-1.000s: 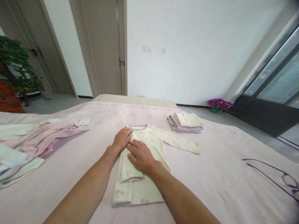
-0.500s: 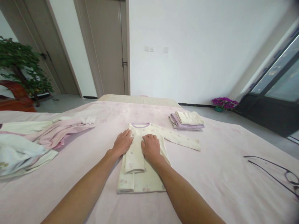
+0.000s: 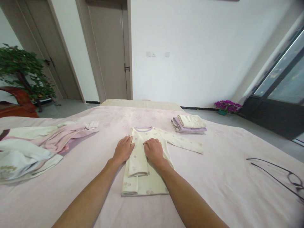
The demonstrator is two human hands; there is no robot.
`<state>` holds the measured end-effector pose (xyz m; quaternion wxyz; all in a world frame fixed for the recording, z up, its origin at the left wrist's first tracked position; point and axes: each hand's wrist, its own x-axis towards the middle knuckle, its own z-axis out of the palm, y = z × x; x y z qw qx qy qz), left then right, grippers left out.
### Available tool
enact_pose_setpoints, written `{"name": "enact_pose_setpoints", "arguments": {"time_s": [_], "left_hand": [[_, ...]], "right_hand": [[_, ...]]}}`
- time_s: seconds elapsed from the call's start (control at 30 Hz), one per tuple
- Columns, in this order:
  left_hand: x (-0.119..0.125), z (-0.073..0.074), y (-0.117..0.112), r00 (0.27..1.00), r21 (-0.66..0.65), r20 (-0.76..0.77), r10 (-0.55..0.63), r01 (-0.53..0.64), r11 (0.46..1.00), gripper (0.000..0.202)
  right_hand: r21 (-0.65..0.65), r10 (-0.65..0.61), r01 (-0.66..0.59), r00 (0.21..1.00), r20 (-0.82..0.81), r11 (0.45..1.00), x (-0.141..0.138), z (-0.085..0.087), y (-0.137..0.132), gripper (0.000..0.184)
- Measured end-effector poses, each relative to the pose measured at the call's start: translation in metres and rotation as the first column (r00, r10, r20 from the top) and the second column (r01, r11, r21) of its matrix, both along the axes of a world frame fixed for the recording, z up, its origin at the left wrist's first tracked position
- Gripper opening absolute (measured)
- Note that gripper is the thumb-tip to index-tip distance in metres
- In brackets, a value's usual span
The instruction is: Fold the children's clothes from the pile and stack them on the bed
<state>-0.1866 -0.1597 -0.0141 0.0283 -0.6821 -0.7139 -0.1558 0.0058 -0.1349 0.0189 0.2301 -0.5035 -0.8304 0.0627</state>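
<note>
While hands (image 3: 123, 148) (image 3: 155, 151) touch shirt (image 3: 138, 160) — wide bedspread (image 3: 213, 180) borders it.

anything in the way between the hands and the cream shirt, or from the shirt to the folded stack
Nothing visible: the left hand and right hand both rest on the cream shirt. Between its outstretched sleeve and the folded stack, only the pale pink cover shows.

Soft, even light brightens the white wall (image 3: 190, 41); shadows on the pink cloth (image 3: 213, 177) are faint. Wide-angle distortion tilts the left door (image 3: 46, 41), the glasses (image 3: 295, 179) look slightly blurred, and the top-right corner darkens.
</note>
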Motion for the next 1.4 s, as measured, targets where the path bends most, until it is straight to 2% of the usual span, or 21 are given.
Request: {"name": "enact_pose_setpoints", "arguments": {"time_s": [0.13,0.27,0.33,0.37,0.43,0.53,0.63,0.77,0.97,1.3,1.4], "left_hand": [[0.001,0.001,-0.001,1.000,0.013,0.023,-0.002,0.002,1.000,0.044],[0.001,0.001,-0.001,1.000,0.025,0.009,-0.009,0.009,1.000,0.046],[0.000,0.001,-0.002,1.000,0.027,-0.003,-0.015,0.015,1.000,0.046],[0.000,0.001,-0.002,1.000,0.026,-0.008,-0.017,0.017,1.000,0.046],[0.000,0.000,-0.002,1.000,0.023,-0.012,-0.016,0.016,1.000,0.047],[0.000,-0.001,-0.002,1.000,0.022,-0.006,-0.007,0.007,1.000,0.047],[0.000,0.000,-0.002,1.000,0.029,0.002,-0.020,0.020,0.999,0.047],[0.000,0.001,-0.003,1.000,0.032,0.002,-0.020,0.020,0.999,0.047],[0.001,0.000,-0.004,1.000,0.039,-0.007,-0.018,0.018,0.999,0.047],[0.001,0.002,-0.005,0.999,0.040,-0.028,-0.027,0.028,0.999,0.047],[0.001,0.001,-0.005,0.999,0.046,-0.036,-0.025,0.027,0.999,0.047]], "right_hand": [[-0.068,0.005,-0.007,1.000,-0.027,0.998,-0.002,0.003,-0.003,0.030],[-0.224,-0.043,0.026,0.997,-0.071,0.974,-0.004,0.010,-0.001,0.039],[-0.318,-0.065,0.029,0.993,-0.103,0.948,-0.006,0.012,0.004,0.032],[-0.386,-0.087,0.018,0.983,-0.163,0.922,-0.007,0.013,0.008,0.025],[-0.545,-0.159,-0.057,0.927,-0.341,0.837,-0.012,0.013,0.016,0.012],[-0.681,-0.274,-0.218,0.798,-0.536,0.699,-0.020,0.014,0.024,0.014],[-0.702,-0.332,-0.295,0.721,-0.609,0.648,-0.030,0.014,0.026,0.018],[-0.722,-0.421,-0.374,0.621,-0.661,0.582,-0.039,0.013,0.030,0.009],[-0.694,-0.449,-0.445,0.539,-0.712,0.566,-0.045,0.009,0.038,0.020],[-0.689,-0.459,-0.447,0.521,-0.719,0.571,-0.048,0.004,0.048,0.017],[-0.714,-0.500,-0.414,0.517,-0.695,0.565,-0.045,0.003,0.052,0.030]]}}
